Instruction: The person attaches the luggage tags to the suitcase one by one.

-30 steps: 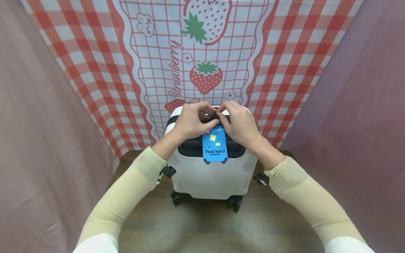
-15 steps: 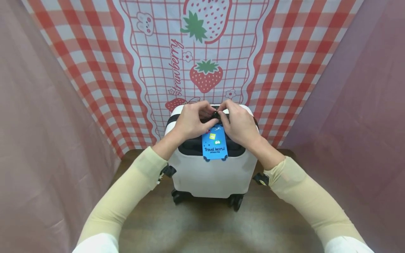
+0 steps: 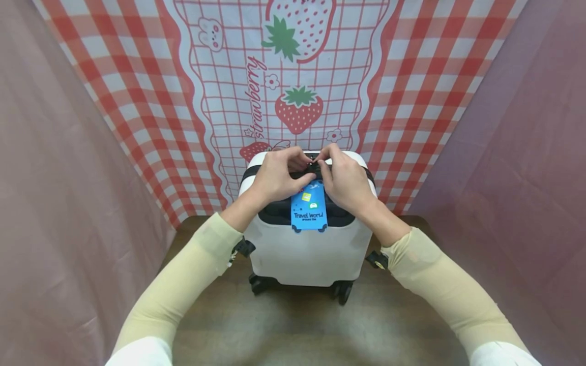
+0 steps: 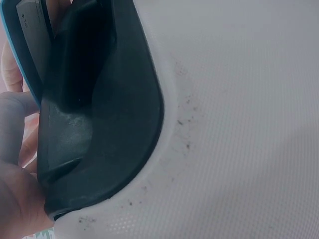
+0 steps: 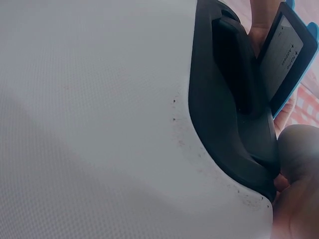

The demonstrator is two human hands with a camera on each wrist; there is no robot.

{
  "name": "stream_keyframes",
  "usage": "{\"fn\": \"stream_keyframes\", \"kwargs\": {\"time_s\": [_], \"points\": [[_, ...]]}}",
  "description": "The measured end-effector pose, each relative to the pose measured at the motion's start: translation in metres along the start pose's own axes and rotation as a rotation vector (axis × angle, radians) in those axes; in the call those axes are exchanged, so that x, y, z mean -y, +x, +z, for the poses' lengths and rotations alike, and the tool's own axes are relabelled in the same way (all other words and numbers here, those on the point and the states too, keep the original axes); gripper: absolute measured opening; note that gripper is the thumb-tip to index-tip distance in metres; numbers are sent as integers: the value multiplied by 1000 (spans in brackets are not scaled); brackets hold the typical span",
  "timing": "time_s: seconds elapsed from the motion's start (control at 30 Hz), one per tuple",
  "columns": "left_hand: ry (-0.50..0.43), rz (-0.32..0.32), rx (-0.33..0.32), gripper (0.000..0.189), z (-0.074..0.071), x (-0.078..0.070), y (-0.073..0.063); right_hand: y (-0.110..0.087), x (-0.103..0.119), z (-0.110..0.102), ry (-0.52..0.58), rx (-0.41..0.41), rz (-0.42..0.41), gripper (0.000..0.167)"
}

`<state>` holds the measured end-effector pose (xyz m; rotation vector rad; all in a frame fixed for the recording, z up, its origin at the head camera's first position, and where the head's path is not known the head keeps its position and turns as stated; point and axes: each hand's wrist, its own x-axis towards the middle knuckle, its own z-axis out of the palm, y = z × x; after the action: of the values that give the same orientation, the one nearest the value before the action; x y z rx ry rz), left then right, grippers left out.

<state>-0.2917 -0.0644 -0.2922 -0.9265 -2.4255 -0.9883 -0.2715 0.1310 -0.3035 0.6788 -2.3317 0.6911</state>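
A white suitcase (image 3: 306, 259) stands upright with a black handle recess (image 3: 276, 213) on its near upper side. A blue luggage tag (image 3: 309, 218) marked "Travel World" hangs over the recess. Above the tag, the fingertips of my left hand (image 3: 275, 175) and right hand (image 3: 346, 180) meet at its small black strap (image 3: 313, 166), and both appear to pinch it. My fingers partly cover the strap, so its fastening cannot be made out. In the right wrist view, the tag's back (image 5: 286, 57) shows a name and address card.
Beneath the suitcase's black wheels (image 3: 341, 291) is a brown wooden surface (image 3: 293, 330). A red checked strawberry cloth (image 3: 329, 76) hangs directly behind. Pink curtains (image 3: 59, 203) close off both sides.
Both hands stay at the strap while the fingertips shift slightly. The right fingertips have drawn a little to the right, and the tag has risen slightly and moved a touch left.
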Motion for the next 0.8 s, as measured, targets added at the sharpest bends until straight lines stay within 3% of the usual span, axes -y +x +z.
{"fn": "stream_keyframes", "kwargs": {"time_s": [0.8], "points": [[25, -27, 58, 23, -2, -3, -2, -3, 0, 5, 35, -29, 8, 15]]}}
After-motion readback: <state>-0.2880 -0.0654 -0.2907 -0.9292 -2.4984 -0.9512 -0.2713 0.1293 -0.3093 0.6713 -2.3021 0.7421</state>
